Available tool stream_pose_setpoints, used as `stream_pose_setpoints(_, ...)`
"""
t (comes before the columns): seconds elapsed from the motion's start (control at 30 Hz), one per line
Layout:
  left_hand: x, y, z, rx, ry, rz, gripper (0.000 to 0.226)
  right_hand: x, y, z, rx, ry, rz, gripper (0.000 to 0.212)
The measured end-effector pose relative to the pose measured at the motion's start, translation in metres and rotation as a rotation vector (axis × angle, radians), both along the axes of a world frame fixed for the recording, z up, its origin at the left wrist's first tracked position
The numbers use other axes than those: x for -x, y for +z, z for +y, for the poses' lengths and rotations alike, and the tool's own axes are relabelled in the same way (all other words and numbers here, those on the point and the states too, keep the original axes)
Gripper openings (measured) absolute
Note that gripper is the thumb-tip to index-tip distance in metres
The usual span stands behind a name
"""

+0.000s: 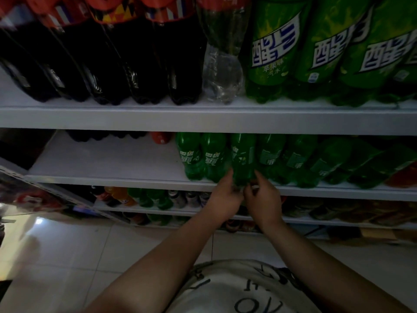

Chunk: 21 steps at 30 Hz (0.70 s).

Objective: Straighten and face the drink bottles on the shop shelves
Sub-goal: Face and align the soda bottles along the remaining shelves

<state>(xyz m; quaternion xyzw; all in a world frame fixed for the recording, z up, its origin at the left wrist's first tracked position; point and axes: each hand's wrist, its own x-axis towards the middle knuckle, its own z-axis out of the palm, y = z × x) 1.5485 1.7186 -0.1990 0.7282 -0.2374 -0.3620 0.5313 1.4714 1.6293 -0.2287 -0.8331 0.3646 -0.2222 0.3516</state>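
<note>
two hands are holding one green bottle [242, 159] that is standing at the front of the middle shelf [112, 178], just right of the picture's centre. the left hand [225, 196] is gripping the bottle's foot from 7 o'clock, its thumb lying up the bottle's left side and its fingers curling in under the base. the right hand [264, 201] is gripping from 5 o'clock, its thumb lying up the right side and its fingers curling in toward the left hand's. the light is dim, so how far the fingertips are reaching round is not showing. the held bottle's label is facing partly sideways.

at its 9 o'clock a pair of green bottles [203, 159] is standing close beside it, showing white lettering to the front. at its 3 o'clock a row of green bottles [316, 161] is running to the picture's edge, showing grey side panels.

on the top shelf [203, 119], a clear bottle [222, 75] is standing at 12 o'clock from the hands, dark cola bottles [135, 64] at 10 o'clock and big green bottles [316, 53] at 1 o'clock. small bottles and cans [158, 197] are sitting on a lower shelf at 9 o'clock from the hands. a white printed shirt [237, 285] is showing at 6 o'clock, over a pale tiled floor [67, 256].
</note>
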Motion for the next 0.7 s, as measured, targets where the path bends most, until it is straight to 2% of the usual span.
stream_pose_setpoints(0.2, 0.0, -0.01, -0.002, -0.076, 0.049, 0.05, 0.077, 0.005, 0.003, 0.008, -0.061, 0.101, 0.055, 0.049)
stream_pose_setpoints(0.33, -0.005, -0.015, -0.01, -0.125, 0.054, -0.016, 0.074, -0.001, 0.001, 0.009, -0.099, 0.117, 0.127, 0.048)
stream_pose_setpoints(0.7, -0.013, -0.02, -0.017, -0.268, -0.079, -0.229, 0.057, -0.004, 0.005, 0.009, -0.1, 0.019, 0.091, 0.043)
